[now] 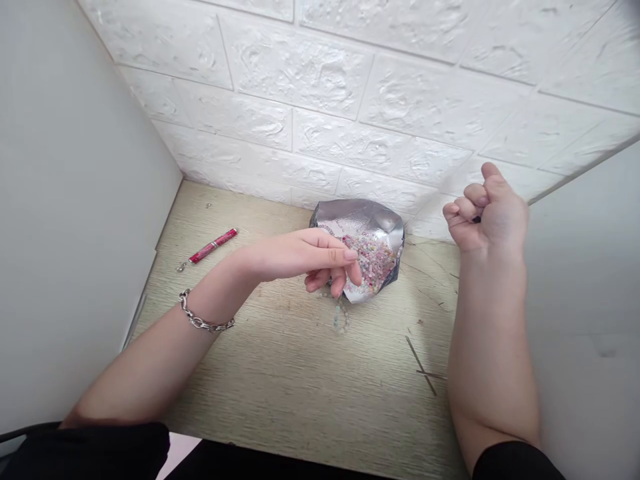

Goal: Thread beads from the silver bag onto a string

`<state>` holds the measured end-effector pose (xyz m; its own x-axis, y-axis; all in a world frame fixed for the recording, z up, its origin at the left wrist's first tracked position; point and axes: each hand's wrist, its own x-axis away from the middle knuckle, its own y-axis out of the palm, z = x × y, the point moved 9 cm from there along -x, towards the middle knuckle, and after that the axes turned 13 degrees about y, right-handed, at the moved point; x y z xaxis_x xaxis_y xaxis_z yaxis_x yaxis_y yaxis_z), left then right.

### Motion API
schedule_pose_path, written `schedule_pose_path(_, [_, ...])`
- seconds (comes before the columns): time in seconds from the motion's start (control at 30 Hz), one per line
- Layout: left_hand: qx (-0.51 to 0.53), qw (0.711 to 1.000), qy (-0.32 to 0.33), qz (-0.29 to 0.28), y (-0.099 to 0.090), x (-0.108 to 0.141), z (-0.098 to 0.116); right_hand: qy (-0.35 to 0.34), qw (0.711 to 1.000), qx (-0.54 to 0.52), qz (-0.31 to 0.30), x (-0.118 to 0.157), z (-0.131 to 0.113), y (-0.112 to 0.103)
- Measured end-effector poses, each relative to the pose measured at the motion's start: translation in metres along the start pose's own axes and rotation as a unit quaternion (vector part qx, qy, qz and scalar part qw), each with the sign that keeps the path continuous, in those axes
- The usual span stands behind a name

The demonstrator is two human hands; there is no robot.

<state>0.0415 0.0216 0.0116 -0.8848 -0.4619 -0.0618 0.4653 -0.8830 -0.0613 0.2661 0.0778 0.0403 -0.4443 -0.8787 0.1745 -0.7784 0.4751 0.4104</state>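
My left hand [327,261] is over the near part of a silver foil bag [360,212], thumb pressed against the fingers. A short string of pale and blue-green beads [341,319] hangs below its fingertips. On the bag's shiny surface lies a heap of small pink, white and yellowish beads [375,263], partly hidden by my fingers. My right hand [490,210] is raised to the right in front of the wall, its fingers curled in. Whatever those fingers hold is too thin or too hidden to make out.
A red tube with silver bands [213,245] lies on the wooden tabletop [300,387] at the left. Thin dark sticks [421,365] cross near the right forearm. A white brick-patterned wall [330,73] closes the back, and pale panels stand on both sides.
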Motion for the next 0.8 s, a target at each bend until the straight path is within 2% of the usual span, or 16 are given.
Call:
schedule_pose_path(0.1, [-0.002, 1.0, 0.007, 0.014, -0.004, 0.003, 0.006, -0.064, 0.992, 0.099, 0.039, -0.009, -0.003, -0.006])
schedule_pose_path(0.17, [-0.003, 0.999, 0.017, 0.043, -0.008, 0.005, 0.011, -0.095, 0.965, 0.243, 0.033, -0.01, 0.004, 0.005])
schedule_pose_path(0.2, [-0.003, 0.998, 0.022, 0.059, -0.01, 0.005, 0.013, -0.106, 0.938, 0.329, 0.012, -0.008, 0.013, 0.017])
schedule_pose_path(0.27, [-0.006, 0.996, 0.024, 0.086, -0.013, 0.007, 0.017, -0.123, 0.865, 0.482, -0.061, 0.002, 0.038, 0.045])
schedule_pose_path(0.3, [-0.008, 0.995, 0.022, 0.093, -0.014, 0.007, 0.018, -0.152, 0.828, 0.53, -0.099, 0.012, 0.049, 0.06])
schedule_pose_path(0.37, [-0.016, 0.994, 0.016, 0.104, -0.014, 0.008, 0.02, -0.214, 0.753, 0.603, -0.152, 0.036, 0.068, 0.084])
schedule_pose_path(0.43, [-0.029, 0.993, 0.013, 0.117, -0.016, 0.009, 0.022, -0.236, 0.686, 0.658, -0.203, 0.055, 0.087, 0.098])
schedule_pose_path(0.5, [-0.041, 0.99, 0.014, 0.134, -0.018, 0.009, 0.023, -0.242, 0.65, 0.684, -0.226, 0.066, 0.095, 0.102])
schedule_pose_path(0.6, [-0.043, 0.985, 0.026, 0.166, -0.023, 0.011, 0.025, -0.261, 0.643, 0.692, -0.197, 0.071, 0.083, 0.097])
schedule_pose_path(0.7, [-0.038, 0.979, 0.035, 0.197, -0.028, 0.012, 0.027, -0.297, 0.662, 0.677, -0.12, 0.078, 0.054, 0.093])
schedule_pose_path(0.77, [-0.041, 0.977, 0.031, 0.207, -0.03, 0.013, 0.027, -0.263, 0.67, 0.685, -0.111, 0.084, 0.045, 0.093])
schedule_pose_path(0.8, [-0.043, 0.976, 0.027, 0.21, -0.03, 0.013, 0.027, -0.215, 0.661, 0.703, -0.151, 0.088, 0.051, 0.095])
